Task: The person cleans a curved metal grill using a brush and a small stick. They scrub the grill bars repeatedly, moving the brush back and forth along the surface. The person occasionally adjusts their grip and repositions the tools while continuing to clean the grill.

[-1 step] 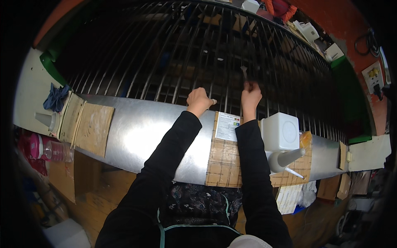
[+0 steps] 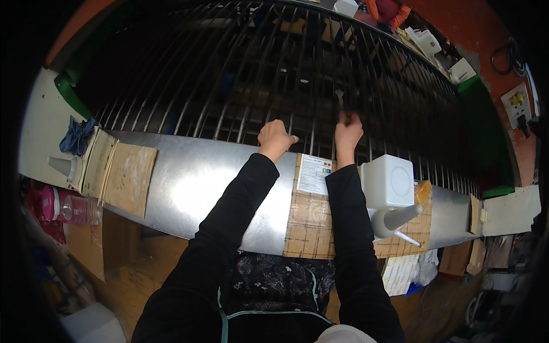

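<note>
Both my hands are over a rack of long dark metal rods [image 2: 243,114] that stretches away from me. My left hand [image 2: 273,139] is closed in a fist at the rods' near ends, its thumb side turned to the right; what lies inside the fingers is hidden. To its right, my right hand [image 2: 347,136] pinches a slim tool with a pale, widened tip [image 2: 339,95]. The tip points away from me over the rods. Its exact kind is too dim to make out.
A metal ledge [image 2: 200,171] edges the rack, with taped cardboard [image 2: 309,223] on it. Right of my forearm stand a white plastic container [image 2: 389,182] and a white nozzle-shaped piece [image 2: 400,216]. Cardboard pieces [image 2: 130,178] and a dark blue cloth [image 2: 78,136] are left.
My right hand and the tool's tip have shifted very slightly to the right. My left hand looks the same.
</note>
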A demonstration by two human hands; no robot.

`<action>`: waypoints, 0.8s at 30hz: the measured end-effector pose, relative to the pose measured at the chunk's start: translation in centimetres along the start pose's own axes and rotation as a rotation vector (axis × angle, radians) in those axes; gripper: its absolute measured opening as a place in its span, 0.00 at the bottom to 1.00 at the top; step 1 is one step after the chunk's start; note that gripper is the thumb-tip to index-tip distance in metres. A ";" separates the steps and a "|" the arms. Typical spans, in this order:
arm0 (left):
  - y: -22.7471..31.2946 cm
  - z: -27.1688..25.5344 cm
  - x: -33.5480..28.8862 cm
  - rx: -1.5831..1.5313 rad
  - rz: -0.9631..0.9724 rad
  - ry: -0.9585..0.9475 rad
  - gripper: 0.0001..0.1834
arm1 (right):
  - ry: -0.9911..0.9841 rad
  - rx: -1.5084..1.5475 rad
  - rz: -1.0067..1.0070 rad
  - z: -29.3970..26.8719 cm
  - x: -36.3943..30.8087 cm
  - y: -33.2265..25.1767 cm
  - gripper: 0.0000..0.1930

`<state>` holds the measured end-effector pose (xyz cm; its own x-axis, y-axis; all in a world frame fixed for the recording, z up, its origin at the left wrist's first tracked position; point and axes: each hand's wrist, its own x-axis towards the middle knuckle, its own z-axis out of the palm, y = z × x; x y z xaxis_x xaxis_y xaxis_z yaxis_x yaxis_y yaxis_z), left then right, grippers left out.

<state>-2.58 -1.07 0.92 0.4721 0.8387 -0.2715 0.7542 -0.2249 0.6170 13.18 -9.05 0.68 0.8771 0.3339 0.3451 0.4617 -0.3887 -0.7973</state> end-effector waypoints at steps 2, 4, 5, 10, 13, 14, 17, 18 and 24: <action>0.1 0.1 0.0 -0.011 0.014 0.007 0.13 | 0.052 0.048 -0.092 -0.2 0.2 0.5 0.10; 0.0 0.0 0.3 -0.028 -0.007 -0.019 0.12 | 0.081 0.082 -0.113 0.0 0.3 0.6 0.11; 0.0 -0.1 0.4 -0.040 -0.016 -0.024 0.12 | 0.074 0.102 -0.107 0.1 0.3 0.5 0.11; -0.1 -0.2 1.3 -0.064 -0.021 -0.023 0.12 | 0.022 0.135 -0.092 0.7 1.0 0.0 0.12; -0.1 -0.1 1.5 -0.125 -0.037 -0.023 0.12 | -0.001 0.118 -0.085 0.6 1.2 0.2 0.12; -0.1 -0.1 1.5 -0.154 -0.043 -0.020 0.12 | -0.012 0.110 -0.083 0.6 1.2 0.3 0.12; 0.0 -0.2 1.4 -0.102 -0.035 0.024 0.12 | -0.054 0.106 -0.107 0.8 1.1 0.4 0.11; 0.1 -0.3 1.3 -0.091 -0.038 0.012 0.12 | -0.071 0.107 -0.120 0.8 1.0 0.3 0.11; 0.3 -0.4 1.7 -0.072 -0.107 0.002 0.13 | -0.316 -0.080 -0.104 1.1 0.0 -0.6 0.10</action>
<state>-1.71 0.49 0.97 0.3902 0.8568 -0.3372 0.7656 -0.0984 0.6358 12.73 -7.90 0.59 0.7461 0.6201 0.2425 0.5669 -0.4006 -0.7198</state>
